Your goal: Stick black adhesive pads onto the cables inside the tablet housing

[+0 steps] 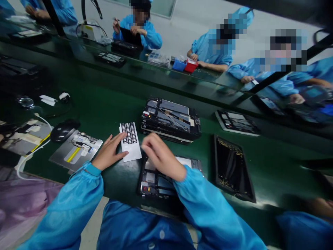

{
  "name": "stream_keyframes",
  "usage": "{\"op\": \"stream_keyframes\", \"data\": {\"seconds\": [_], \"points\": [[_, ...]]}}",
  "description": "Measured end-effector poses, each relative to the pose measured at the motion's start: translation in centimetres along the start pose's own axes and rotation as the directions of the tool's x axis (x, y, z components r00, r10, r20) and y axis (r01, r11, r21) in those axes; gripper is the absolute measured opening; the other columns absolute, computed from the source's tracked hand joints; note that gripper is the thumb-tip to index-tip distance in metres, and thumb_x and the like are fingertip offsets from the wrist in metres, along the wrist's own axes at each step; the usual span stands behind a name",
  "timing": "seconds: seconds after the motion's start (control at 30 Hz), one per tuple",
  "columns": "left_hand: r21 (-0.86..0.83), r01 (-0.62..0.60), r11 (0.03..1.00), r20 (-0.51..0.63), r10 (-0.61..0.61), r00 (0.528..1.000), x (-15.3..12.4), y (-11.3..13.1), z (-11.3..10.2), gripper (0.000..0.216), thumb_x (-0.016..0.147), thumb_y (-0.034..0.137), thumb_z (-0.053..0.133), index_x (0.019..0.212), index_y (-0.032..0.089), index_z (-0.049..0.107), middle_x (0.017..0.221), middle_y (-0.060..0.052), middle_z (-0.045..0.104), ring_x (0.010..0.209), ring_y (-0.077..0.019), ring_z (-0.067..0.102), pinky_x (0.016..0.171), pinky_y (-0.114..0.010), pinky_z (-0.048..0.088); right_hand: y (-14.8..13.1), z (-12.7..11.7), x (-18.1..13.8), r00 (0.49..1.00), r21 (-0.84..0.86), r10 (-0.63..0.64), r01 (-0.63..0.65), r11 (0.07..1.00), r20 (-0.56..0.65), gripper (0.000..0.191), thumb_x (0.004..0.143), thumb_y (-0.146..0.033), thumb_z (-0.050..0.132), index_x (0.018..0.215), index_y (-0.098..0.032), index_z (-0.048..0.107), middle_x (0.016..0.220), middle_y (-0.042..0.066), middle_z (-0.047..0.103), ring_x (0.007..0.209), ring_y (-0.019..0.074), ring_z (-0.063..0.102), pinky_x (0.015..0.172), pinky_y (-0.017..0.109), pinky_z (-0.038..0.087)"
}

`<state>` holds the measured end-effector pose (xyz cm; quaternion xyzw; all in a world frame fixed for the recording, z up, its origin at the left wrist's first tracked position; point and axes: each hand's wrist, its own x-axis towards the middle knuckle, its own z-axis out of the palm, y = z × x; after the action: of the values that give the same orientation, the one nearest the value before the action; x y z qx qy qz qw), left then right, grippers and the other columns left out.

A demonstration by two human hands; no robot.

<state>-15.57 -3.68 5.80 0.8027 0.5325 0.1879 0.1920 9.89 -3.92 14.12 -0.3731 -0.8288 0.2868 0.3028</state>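
My left hand (112, 151) lies with its fingers spread, fingertips and thumb on the left edge of a white sheet of small black stickers (130, 139). The sheet's lower part is bare. Just right of the sheet, my right hand (158, 152) is closed with its fingers curled in; anything between the fingertips is hidden. Below that hand lies an opened tablet-like device (158, 182) with its inner parts showing, partly covered by my hand and sleeve. Behind it rises a stack of similar opened devices (170, 119).
A black tray (231, 163) with small gold-coloured bits lies to the right. Another opened device (238, 123) sits behind it. Left are a metal panel (78, 149), a black mouse (63, 130) and a white cable (19, 166). Several co-workers in blue sit beyond a raised glass shelf (130, 64).
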Motion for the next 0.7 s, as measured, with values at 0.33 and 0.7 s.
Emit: {"op": "stream_keyframes", "data": {"seconds": [0.33, 0.7], "points": [[-0.060, -0.138, 0.989, -0.477, 0.093, 0.874, -1.4, 7.4, -0.8, 0.035, 0.093, 0.029, 0.065, 0.128, 0.034, 0.061, 0.148, -0.003, 0.054, 0.134, -0.0288, 0.054, 0.117, -0.053, 0.041, 4.0, -2.1, -25.2, 0.568, 0.226, 0.646, -0.636, 0.738, -0.510, 0.022, 0.102, -0.044, 0.049, 0.100, -0.023, 0.054, 0.136, 0.014, 0.057, 0.129, 0.0295, 0.053, 0.109, 0.054, 0.036], [-0.129, -0.341, 0.931, -0.099, 0.331, 0.939, -5.1, 19.8, 7.1, 0.016, 0.098, 0.028, 0.060, 0.114, 0.023, 0.061, 0.128, -0.007, 0.067, 0.121, -0.0236, 0.061, 0.107, -0.045, 0.044, 0.0, -2.2, -22.1, 0.895, -0.212, 0.293, -0.375, 0.902, -0.337, 0.011, 0.101, -0.016, 0.051, 0.107, -0.023, 0.058, 0.126, 0.013, 0.058, 0.122, 0.0245, 0.057, 0.098, 0.042, 0.053]]}}
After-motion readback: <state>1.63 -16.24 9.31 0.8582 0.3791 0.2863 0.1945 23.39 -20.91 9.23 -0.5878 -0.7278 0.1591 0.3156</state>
